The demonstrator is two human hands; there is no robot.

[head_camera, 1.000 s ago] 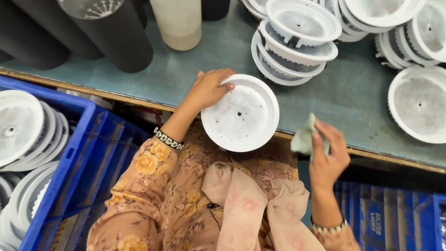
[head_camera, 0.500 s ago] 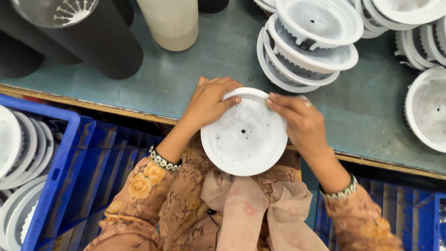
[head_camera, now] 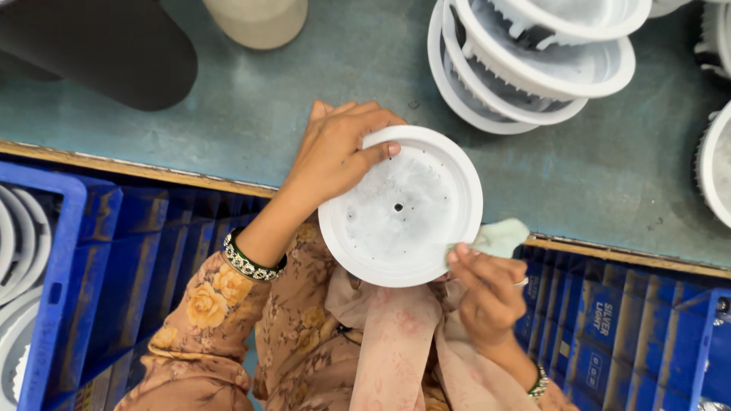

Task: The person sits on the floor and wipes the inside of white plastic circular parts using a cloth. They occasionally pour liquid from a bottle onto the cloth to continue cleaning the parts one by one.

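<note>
Left hand (head_camera: 339, 156) grips the round white plastic housing (head_camera: 400, 205) above the table edge (head_camera: 190, 183), right hand (head_camera: 487, 293) pinching a pale green cloth (head_camera: 500, 237); one-sided hold risks tilting, slipping

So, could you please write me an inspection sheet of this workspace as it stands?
Surface: teal worktop, scuffed, with a wooden front edge.
Job's things: round white plastic disc with a small centre hole, speckled; pale green cloth at its lower right rim.
Clutter: stack of white ribbed housings; dark cylinder; beige cylinder.
Hands: left hand grips the disc's upper left rim; right hand pinches the cloth.
Cables: nothing seen.
Surroundings: blue crates on both sides, the left one holding white parts.
</note>
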